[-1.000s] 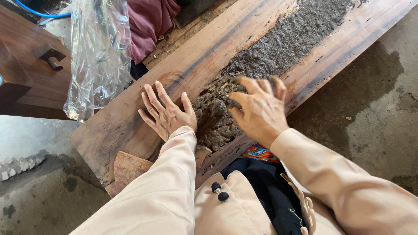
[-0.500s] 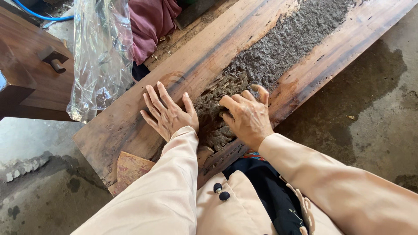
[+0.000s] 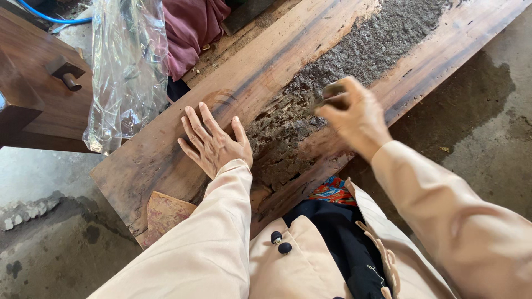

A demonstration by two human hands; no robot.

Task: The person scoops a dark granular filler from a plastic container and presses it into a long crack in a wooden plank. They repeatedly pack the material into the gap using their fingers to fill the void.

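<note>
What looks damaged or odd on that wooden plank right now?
The plank has a long rotted channel down its middle, crumbly grey-brown, with splintered wood near the left hand. The right hand is blurred above it.

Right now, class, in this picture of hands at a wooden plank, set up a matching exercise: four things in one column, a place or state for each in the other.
Things:
1. left hand
2. right hand
3. plastic bag
4. grey crumbly patch

Places or states:
A. clear and crumpled, at the plank's upper left
B. flat on bare wood, fingers spread
C. raised and blurred, fingers curled
D. runs along the plank's middle

Pairs: 1-B, 2-C, 3-A, 4-D
</note>
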